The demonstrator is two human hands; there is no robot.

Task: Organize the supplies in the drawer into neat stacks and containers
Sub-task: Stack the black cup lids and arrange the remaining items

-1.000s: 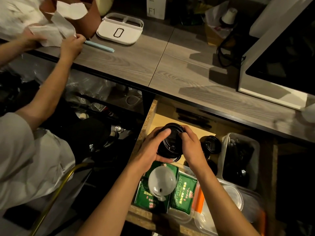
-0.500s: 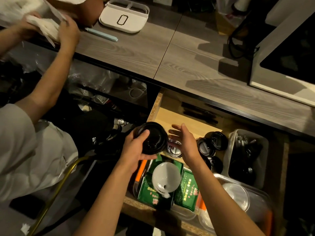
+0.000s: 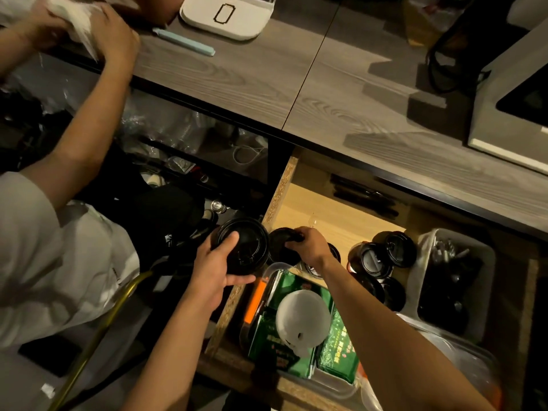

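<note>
My left hand grips a stack of black cup lids just left of the open wooden drawer. My right hand reaches into the drawer and its fingers curl on another black lid at the drawer's left side. More black lids lie in a loose pile to the right. A clear tub near the drawer front holds green packets and a white dome lid.
A grey bin of dark utensils stands at the drawer's right. Another person on the left handles white paper at the wooden counter. A white scale, a blue pen and a white appliance sit on the counter.
My left hand carried the lid stack left, off the drawer's edge. My right hand let go of the stack, reached down into the drawer and took hold of another black lid.
</note>
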